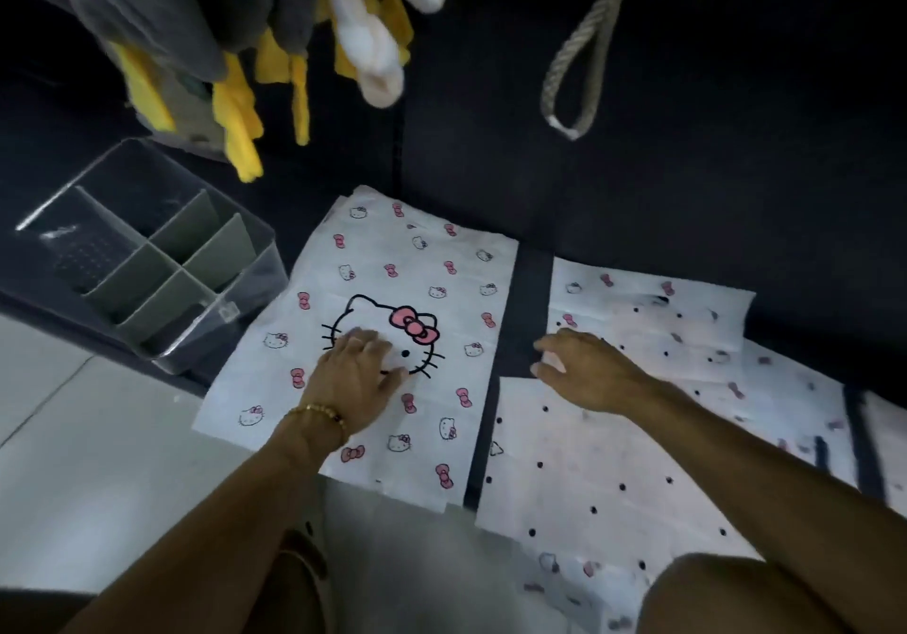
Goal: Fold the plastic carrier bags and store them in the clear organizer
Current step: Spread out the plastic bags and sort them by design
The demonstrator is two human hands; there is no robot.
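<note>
A white carrier bag [407, 260] printed with a cat face and pink bows lies flat on the dark mat. My left hand [356, 380] rests palm-down on its middle, fingers spread, holding nothing. To the right lies a pile of white bags [613, 476] with black dots and faint prints, overlapping one another. My right hand [581, 371] hovers over the near-left part of that pile, fingers loosely curled, gripping nothing. The clear organizer [147, 265] with grey dividers stands at the left, apart from the bags.
Grey and yellow cloths and a white plush toy [387, 29] hang at the top left. A rope loop [579, 69] dangles at the top right. Pale floor tiles [98, 461] lie at the near left. My knee [765, 594] shows at the bottom right.
</note>
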